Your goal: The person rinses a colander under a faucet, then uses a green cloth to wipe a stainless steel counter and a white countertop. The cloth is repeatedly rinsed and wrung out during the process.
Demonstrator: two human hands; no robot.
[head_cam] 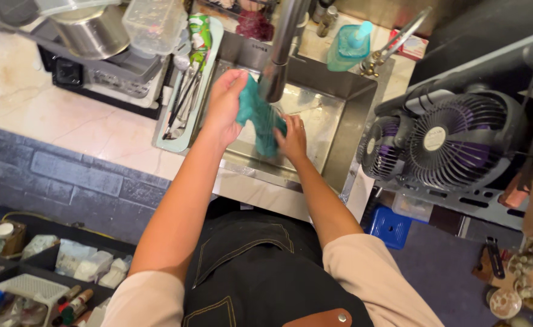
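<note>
Two hands work a teal cloth (260, 118) over a steel sink (339, 121), right under the spout of a grey tap (281, 48). The left hand (224, 106) is closed on the cloth's upper end, fingers curled over the top and thumb tucked behind, holding it up just beside the spout. The right hand (292, 138) is lower, fingers folded around the cloth's bottom end near the sink's front wall; a ring shows on one finger. Between the two grips the cloth hangs bunched and looks wet, with a thin stream of water running over it. Left of the sink, a pale green tray (169, 142) lies on the marble bench (54, 115) and holds dark utensils. Behind the tray, a rack carries a metal pot (90, 30) and a clear plastic tub (154, 24). At the back edge of the sink stands a teal soap bottle (348, 45) with a pump top. To the right, well apart from the hands, sit two dark fans (445, 142), side by side on a metal frame, with a blue crate (387, 227) on the floor below them. The person wears a black apron over a beige top.
</note>
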